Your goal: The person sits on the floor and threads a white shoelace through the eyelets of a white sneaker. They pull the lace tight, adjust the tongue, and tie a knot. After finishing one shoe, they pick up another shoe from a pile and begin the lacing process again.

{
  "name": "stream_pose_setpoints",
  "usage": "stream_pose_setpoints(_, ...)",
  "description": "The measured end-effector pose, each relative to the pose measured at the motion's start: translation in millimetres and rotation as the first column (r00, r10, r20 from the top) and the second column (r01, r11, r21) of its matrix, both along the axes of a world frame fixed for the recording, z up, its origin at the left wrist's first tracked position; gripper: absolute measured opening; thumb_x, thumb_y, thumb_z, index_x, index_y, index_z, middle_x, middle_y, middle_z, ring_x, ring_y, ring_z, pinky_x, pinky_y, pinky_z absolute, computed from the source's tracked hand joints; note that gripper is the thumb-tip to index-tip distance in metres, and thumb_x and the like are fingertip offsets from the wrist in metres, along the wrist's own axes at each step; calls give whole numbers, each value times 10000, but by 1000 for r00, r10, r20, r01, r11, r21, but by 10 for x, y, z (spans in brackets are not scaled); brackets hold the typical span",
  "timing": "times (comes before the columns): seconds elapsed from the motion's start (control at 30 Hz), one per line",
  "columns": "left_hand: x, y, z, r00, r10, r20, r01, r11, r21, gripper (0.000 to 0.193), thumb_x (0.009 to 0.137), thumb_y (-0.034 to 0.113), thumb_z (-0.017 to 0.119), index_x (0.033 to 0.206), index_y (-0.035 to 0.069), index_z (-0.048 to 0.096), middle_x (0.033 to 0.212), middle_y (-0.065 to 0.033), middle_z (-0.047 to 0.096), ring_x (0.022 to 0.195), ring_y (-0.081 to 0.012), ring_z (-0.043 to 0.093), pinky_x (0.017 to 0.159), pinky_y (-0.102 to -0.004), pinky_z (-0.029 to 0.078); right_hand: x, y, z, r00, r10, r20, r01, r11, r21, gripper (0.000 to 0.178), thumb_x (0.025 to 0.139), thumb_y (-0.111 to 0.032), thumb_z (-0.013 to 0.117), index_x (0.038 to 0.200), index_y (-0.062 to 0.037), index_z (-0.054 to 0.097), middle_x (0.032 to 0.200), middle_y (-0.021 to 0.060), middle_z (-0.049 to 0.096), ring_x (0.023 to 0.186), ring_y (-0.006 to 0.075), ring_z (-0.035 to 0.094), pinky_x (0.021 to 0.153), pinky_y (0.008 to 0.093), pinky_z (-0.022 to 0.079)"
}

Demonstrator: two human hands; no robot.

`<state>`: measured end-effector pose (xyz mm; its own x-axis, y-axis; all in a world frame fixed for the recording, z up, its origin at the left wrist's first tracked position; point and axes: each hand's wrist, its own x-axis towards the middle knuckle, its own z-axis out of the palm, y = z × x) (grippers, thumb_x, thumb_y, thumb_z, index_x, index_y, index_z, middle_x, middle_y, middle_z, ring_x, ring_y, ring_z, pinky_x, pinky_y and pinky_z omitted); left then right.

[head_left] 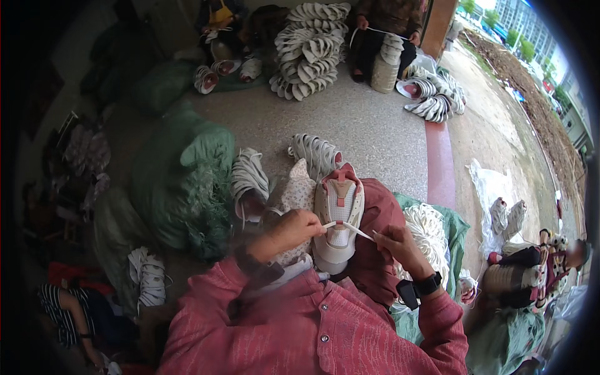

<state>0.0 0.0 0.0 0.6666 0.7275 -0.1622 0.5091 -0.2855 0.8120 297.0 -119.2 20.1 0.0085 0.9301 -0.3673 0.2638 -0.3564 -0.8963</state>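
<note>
- Shoe [323, 210], pale with pink trim: on the lap, toe at the lap's near edge by the shirt hem, heel end at the far edge.
- White lace [359, 232]: runs under a small pink tab on the shoe, one end out to each side.
- Left hand [290, 230]: fingertips pinched together on the lace's left end, just beside the shoe.
- Right hand [400, 245]: thumb and fingers close together on the lace's right end, over the maroon trousers [377, 203].
- Floral cloth [298, 190]: left of the shoe, at the lap's left edge.
- Row of nested shoe uppers [312, 152]: just past the lap's far edge; second stack [249, 175] to its left.
- Bundle of white laces [426, 230]: on green sheeting [458, 232], off the lap's right edge.
- Big green sack [178, 181]: left part of the floor [381, 144].
- Pink strip [440, 164]: along the floor's right edge.
- Tall pile of uppers [309, 53]: far edge of the floor, a seated person either side.
</note>
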Motion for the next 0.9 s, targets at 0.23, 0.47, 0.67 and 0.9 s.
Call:
stream_pose_setpoints(0.23,-1503,334,381,691,629,357,-561,777,-284,257,965,171,587,1164,36,679,998,-17,695,767,-28,561,495,-143,326,420,-280,2,987,-149,-55,143,985,-101,216,941,-182,636,835,6,619,664,37,600,461,77,504,383,234,359)
stream_pose_setpoints(0.47,-2700,169,143,138,771,622,-620,557,-552,333,934,34,593,1266,24,606,1125,-61,675,836,-90,602,605,-197,447,687,-547,-281,970,-233,-61,232,972,-22,225,935,-218,632,915,6,618,722,45,625,500,89,548,409,227,388)
stream_pose_setpoints(0.67,-2521,80,250,288,734,615,-694,602,-394,285,927,14,563,1205,31,620,1082,-35,669,861,-80,602,632,-201,448,660,-321,-491,939,-319,126,277,923,268,124,909,-101,644,917,18,677,804,73,673,550,137,622,431,245,443)
stream_pose_setpoints(0.9,-408,82,404,927,81,366,-176,956,235,146,934,51,603,1055,23,679,988,-67,690,938,-165,654,816,-300,518,-61,339,-271,849,-92,521,-240,811,534,139,904,-167,638,938,-41,686,855,142,675,754,319,672,672,405,517)
